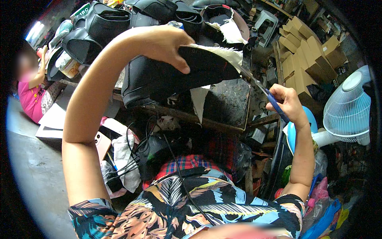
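left hand (165,44) grips black boot (167,77) | right hand (287,101) holds blue-handled knife (267,95)

The black boot (159,77) gripped by the left hand (165,42) looks like matt leather or leather-like material, its upturned sole (207,63) dull black with a frayed, off-white cloth lining (223,52) along the edge. The knife (267,95) in the right hand (288,104) has a thin grey metal blade and a smooth blue plastic-looking handle. The bench (229,104) beneath is rough, stained dark wood at its front edge, and the boxes (304,55) past its right edge are plain brown cardboard.
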`<state>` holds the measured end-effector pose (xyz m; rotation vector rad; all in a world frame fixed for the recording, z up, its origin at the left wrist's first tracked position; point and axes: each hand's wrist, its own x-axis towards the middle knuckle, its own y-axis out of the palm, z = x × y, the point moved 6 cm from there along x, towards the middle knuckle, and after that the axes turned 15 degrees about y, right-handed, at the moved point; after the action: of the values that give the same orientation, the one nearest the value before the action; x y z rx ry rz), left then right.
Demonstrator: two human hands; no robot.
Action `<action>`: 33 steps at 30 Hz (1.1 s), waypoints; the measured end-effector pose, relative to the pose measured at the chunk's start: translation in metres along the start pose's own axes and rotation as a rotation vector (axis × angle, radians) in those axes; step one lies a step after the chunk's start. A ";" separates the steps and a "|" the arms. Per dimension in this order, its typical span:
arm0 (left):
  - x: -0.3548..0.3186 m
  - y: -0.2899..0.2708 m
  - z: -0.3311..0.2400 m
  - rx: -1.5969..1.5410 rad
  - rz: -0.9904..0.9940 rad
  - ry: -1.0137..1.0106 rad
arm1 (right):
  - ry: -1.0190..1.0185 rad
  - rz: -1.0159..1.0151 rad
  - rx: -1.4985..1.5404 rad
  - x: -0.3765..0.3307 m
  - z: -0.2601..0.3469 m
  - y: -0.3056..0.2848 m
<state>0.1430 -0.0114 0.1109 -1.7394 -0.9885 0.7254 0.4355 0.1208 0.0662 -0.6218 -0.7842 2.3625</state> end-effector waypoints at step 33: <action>-0.015 0.011 -0.001 -0.436 0.056 0.094 | -0.092 0.129 -0.011 0.010 0.023 0.028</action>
<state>0.1399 -0.0274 0.1013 -2.1629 -1.0936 0.4790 0.4044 0.0998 0.0622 -0.5870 -0.8197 2.5210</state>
